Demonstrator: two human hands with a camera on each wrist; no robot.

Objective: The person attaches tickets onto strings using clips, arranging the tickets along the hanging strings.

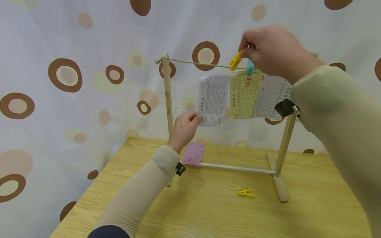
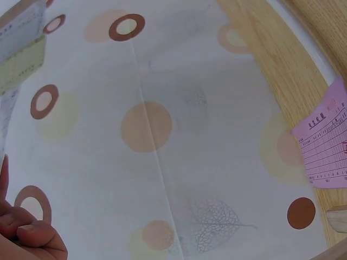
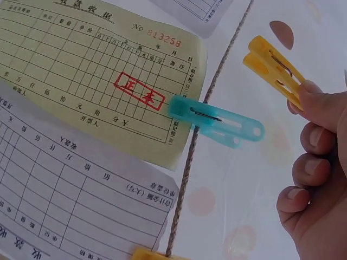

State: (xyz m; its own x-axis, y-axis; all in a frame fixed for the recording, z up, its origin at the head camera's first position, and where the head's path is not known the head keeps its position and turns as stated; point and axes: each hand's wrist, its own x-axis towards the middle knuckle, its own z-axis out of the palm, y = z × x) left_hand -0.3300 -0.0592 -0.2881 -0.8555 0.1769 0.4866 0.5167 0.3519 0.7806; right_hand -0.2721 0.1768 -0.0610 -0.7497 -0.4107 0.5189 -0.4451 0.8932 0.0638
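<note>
My left hand point(image 1: 186, 127) pinches the lower left edge of a white printed receipt slip point(image 1: 214, 100), whose top edge appears just below the rope point(image 1: 199, 62). Between the thumb and fingers of my right hand point(image 1: 271, 49) is a yellow clothespin point(image 3: 276, 70), near the rope and apart from the slips. A teal clothespin point(image 3: 211, 119) clips a yellow receipt slip point(image 1: 246, 96) to the rope. Beside it hangs another white slip point(image 1: 272, 96), with a second yellow clothespin point(image 3: 157, 254) partly visible at its end. In the left wrist view, the left fingers point(image 2: 30, 233) show only at the corner.
A wooden post point(image 1: 167, 96) and a right-hand post point(image 1: 285, 145) carry the rope. Low between them runs a white rod point(image 1: 238, 168), with a pink slip point(image 1: 193, 154) at its left end. Another yellow clothespin point(image 1: 246, 193) lies on the wooden table point(image 1: 208, 211). Behind hangs a patterned curtain point(image 1: 104, 39).
</note>
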